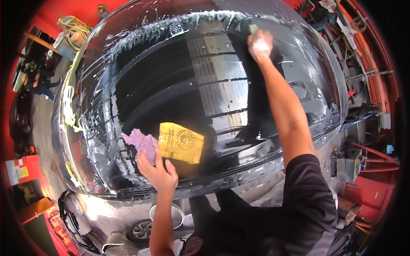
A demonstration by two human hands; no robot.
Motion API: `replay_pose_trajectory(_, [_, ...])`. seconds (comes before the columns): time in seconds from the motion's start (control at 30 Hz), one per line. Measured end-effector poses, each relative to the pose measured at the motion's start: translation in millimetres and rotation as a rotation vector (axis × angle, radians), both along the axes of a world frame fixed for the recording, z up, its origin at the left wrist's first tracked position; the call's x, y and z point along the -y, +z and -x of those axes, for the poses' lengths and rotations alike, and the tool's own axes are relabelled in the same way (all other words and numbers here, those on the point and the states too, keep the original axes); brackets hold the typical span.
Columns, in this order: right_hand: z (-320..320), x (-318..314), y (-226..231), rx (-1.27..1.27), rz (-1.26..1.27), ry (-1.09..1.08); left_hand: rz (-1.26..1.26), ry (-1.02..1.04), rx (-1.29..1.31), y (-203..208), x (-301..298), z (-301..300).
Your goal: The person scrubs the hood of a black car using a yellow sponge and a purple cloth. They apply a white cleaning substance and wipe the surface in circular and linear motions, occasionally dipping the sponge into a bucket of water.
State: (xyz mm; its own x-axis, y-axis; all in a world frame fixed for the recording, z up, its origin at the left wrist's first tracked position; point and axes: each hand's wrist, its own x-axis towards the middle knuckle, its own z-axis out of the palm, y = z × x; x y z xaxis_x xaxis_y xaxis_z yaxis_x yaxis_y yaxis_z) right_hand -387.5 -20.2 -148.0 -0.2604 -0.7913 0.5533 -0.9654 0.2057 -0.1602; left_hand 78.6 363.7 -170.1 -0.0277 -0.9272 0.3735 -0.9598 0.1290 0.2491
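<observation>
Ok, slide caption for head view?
Left hand on crumpled purple cloth, right hand holding pale block over glossy black car panel.

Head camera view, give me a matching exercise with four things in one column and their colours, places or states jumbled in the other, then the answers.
Things:
1. Cloth
2. Packet
3. Small block
4. Sleeve

Descriptions:
A. At the fingertips of the right hand
B. Dark, around the right arm
C. Purple and crumpled, by the fingers of the left hand
D. Yellow with dark print

Pairs: 1-C, 2-D, 3-A, 4-B.
</observation>
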Motion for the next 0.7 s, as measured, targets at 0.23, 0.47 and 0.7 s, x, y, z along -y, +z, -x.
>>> replay_pose_trajectory(0.23, [-367.9,-33.1,7.3,0.0,-0.186,0.423,-0.019,0.02,0.001,0.4,2.5,-2.4])
replay_pose_trajectory(0.47, [-313.0,-43.4,37.6,0.269,-0.141,0.677,-0.094,-0.055,-0.03,8.2,-2.8,-63.9])
replay_pose_trajectory(0.7, [145.1,-33.2,20.3,-0.034,-0.118,-0.177,-0.078,-0.068,-0.082,0.9,0.2,-55.9])
